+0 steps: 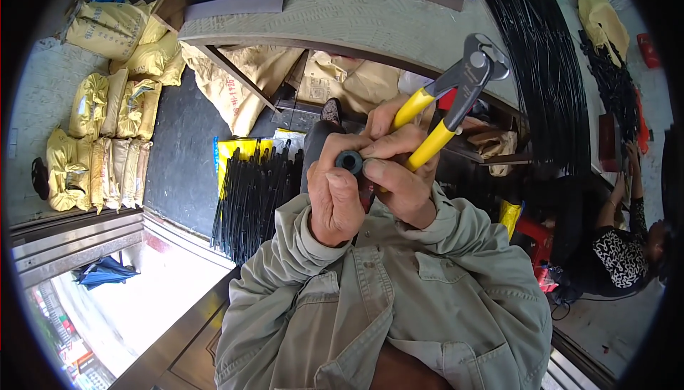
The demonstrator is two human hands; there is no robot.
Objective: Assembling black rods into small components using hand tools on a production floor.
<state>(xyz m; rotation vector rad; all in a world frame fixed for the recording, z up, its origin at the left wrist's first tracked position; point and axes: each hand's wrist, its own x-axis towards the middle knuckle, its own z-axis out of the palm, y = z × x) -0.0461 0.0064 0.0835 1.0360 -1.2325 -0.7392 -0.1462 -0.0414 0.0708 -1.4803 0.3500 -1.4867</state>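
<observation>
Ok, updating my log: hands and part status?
Left hand pinching dark ring. Right hand beside it, gripping yellow-handled pincers. Black rods left, clear of hands.

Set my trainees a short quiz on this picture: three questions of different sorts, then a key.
1. Which hand holds the pincers? A) left; B) neither; C) right.
2. True or false: yellowish sacks are piled to the person's left.
3. Fill in: the small dark round part in the left hand has a ____ in its middle.

Key:
1. C, the right hand
2. True
3. hole
</observation>
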